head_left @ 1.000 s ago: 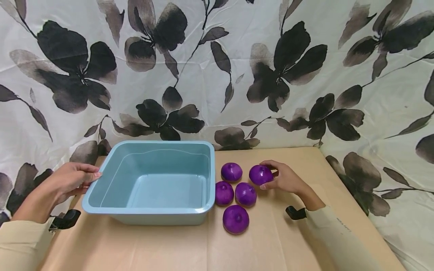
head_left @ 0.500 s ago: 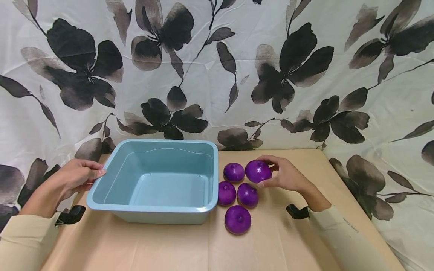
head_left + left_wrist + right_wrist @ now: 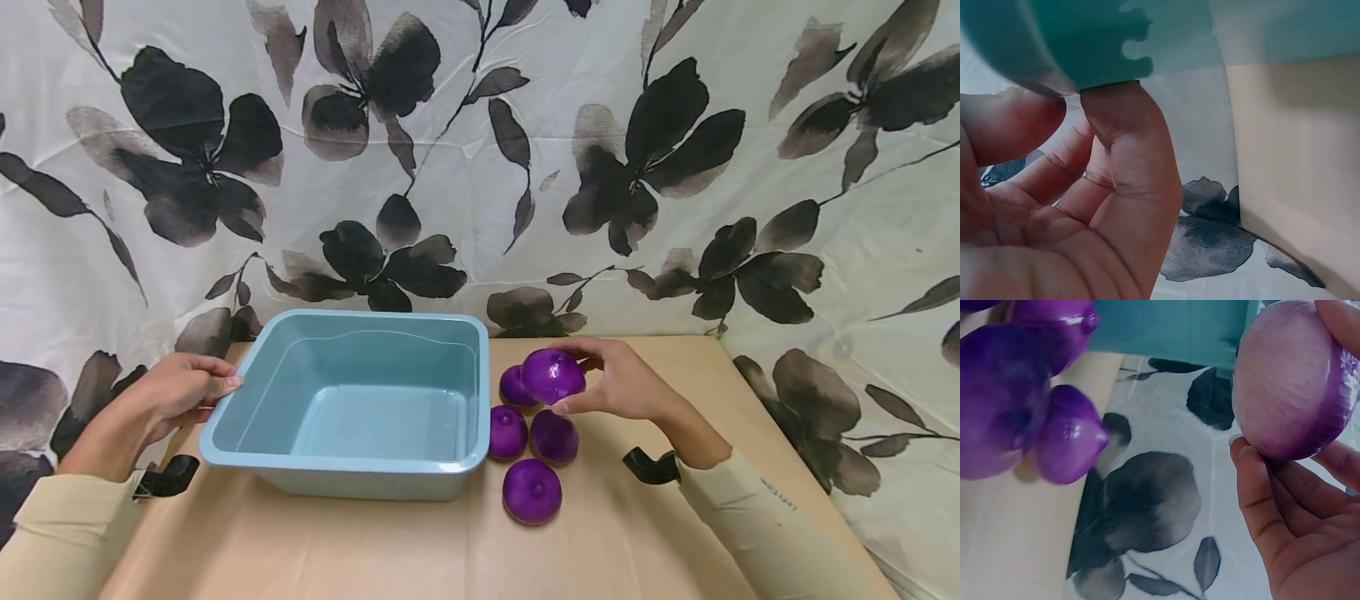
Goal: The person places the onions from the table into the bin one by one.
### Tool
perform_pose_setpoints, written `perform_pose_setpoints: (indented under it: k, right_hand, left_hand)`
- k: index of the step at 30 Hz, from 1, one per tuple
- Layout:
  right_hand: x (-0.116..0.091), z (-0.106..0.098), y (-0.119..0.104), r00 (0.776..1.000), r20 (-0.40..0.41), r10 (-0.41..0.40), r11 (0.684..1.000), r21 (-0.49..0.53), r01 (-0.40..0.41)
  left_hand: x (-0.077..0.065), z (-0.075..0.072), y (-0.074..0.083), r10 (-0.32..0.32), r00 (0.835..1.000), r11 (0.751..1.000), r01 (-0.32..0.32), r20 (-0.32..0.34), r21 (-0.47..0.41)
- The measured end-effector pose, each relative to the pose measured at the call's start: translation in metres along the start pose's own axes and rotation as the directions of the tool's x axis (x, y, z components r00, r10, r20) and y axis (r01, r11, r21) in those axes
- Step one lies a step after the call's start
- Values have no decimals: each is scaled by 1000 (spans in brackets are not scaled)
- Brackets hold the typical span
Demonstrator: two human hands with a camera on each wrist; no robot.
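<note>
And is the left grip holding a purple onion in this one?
No, the head view shows the left grip holding the blue basin by its edge.

1. Left hand: thumb and bent fingers meet in a pinching hold; the palm shows in the left wrist view.
2. Left arm: reaches in from the lower left, slanting up and inward, its wrist bare past the sleeve.
3. Right hand: curled in a grip, thumb on the near side, fingers round the far side.
4. Right arm: slants up and inward from the lower right, wrist bare.
5. Both hands sit roughly level, well apart.
</note>
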State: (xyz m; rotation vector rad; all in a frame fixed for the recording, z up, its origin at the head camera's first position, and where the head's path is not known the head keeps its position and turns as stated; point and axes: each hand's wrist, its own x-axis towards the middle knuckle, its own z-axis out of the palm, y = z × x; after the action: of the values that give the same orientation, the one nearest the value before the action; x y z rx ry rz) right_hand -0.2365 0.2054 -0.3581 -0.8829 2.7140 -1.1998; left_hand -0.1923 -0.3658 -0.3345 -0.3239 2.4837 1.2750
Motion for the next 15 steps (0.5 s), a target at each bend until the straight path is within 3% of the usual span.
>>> perform_pose_setpoints:
  k: [7, 15]
  right_hand:
    - [11, 3, -19, 999, 35, 26, 999, -20, -25]
    - [26, 1, -36, 999, 42, -14, 999, -28, 15]
  left_hand:
    - [-2, -1, -4, -3, 1000, 1000, 3, 3, -14]
    - [1, 1, 0, 9, 1000, 1000, -9, -4, -10]
